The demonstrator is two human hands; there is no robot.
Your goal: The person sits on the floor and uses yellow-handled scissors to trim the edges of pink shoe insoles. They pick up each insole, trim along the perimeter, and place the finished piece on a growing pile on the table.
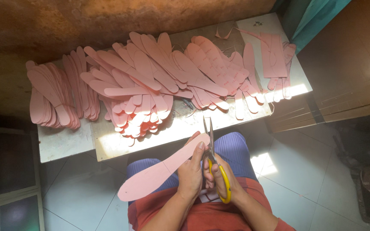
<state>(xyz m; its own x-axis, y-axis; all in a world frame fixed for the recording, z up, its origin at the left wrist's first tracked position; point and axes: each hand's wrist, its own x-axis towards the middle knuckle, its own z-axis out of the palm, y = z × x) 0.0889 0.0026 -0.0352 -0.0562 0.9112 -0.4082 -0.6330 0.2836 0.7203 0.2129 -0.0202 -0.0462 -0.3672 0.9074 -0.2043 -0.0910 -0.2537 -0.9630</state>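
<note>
Left hand [190, 173]: fingers clamped on a pink sole cutout [161, 169], held over the lap, thumb on top near the blades
Right hand [219, 179]: fingers closed through the yellow scissors [213, 160] handles; blades seem nearly shut, though shadow hides the tips
Cut well: feed the cutout by turning it; keep the thumb off the blades
Table [65, 143]: heaped cut soles [142, 81]

Red top [202, 216], blue ribbed trousers [232, 147]
</note>
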